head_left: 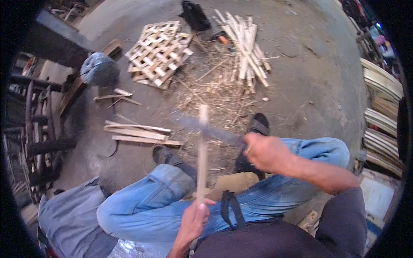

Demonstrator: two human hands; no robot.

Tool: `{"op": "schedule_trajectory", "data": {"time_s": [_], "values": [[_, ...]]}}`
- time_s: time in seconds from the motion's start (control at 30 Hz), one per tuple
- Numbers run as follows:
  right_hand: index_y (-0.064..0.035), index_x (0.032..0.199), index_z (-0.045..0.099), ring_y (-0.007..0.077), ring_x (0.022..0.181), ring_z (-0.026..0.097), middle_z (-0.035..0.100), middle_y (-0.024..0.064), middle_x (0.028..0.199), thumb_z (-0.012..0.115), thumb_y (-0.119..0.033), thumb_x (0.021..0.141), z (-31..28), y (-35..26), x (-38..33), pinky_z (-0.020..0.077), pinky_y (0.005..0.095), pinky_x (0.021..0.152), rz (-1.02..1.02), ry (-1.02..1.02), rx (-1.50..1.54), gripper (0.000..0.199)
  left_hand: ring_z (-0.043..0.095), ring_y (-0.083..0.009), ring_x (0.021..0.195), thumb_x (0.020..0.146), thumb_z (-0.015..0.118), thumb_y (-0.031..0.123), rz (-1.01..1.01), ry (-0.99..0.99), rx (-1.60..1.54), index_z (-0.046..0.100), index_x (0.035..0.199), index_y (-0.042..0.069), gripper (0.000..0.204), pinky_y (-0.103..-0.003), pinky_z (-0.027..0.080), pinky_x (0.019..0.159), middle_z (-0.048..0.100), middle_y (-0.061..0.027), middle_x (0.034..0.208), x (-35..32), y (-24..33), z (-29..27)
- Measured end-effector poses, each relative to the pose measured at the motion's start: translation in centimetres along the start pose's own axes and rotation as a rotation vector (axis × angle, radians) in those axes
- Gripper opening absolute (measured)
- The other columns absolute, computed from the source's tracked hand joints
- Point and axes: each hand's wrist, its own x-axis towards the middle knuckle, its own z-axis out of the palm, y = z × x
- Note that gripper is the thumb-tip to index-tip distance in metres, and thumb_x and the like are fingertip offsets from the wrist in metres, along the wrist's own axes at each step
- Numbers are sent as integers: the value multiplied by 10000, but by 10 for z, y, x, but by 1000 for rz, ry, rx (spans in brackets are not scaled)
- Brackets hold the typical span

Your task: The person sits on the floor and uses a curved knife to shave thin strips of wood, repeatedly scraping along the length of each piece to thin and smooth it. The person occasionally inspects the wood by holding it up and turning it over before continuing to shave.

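Note:
My left hand (194, 219) is closed round the lower end of a pale flat strip, which looks like split bamboo or wood (201, 159). The strip stands roughly upright in front of my lap. In my right hand (269, 151) is the handle of a long-bladed knife (215, 132), its blade blurred by motion. Pointing left, the blade crosses the upper part of the strip; whether it touches cannot be made out. Beyond the blade, thin shavings (206, 92) litter the floor around my feet.
Woven lattice panels (159, 56) lie stacked at the far left of centre. A pile of pale strips (245, 47) is at the far right, with a black bag (195, 16) between. More strips (142, 132) lie left of my foot. Bundled slats (380, 124) line the right edge.

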Motion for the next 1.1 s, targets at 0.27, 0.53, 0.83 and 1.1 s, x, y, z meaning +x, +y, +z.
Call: {"op": "schedule_trajectory", "data": {"time_s": [0.27, 0.53, 0.83, 1.1], "values": [[-4, 897, 547, 417, 673, 646, 625, 198, 700, 595, -134, 810, -34, 37, 41, 536, 486, 591, 208, 150, 58, 163, 437, -68, 586, 1050, 394, 376, 112, -119, -34, 569, 1209, -24, 464, -243, 393, 527, 483, 15, 734, -13, -11, -5], [-58, 839, 529, 331, 668, 659, 614, 155, 733, 574, -105, 797, 10, -8, -13, 527, 462, 572, -149, -37, -49, 78, 509, -96, 573, 1028, 471, 291, 179, 177, 139, 516, 1344, 10, 426, -251, 437, 507, 539, -19, 771, 0, 4, 10], [-44, 896, 550, 331, 640, 656, 590, 139, 692, 607, -119, 792, 1, -29, -7, 524, 452, 544, -174, 2, -110, 140, 344, -48, 547, 1029, 439, 393, -77, -24, -251, 578, 1039, 1, 417, -220, 293, 476, 428, 29, 691, -1, -8, -7], [-60, 908, 513, 332, 692, 670, 609, 142, 763, 612, -132, 819, -13, -30, -4, 537, 449, 567, 76, 8, 28, 151, 330, -29, 563, 1049, 389, 392, -39, 1, -197, 581, 1062, -33, 466, -218, 274, 479, 379, 58, 686, -7, 8, -4]]}}
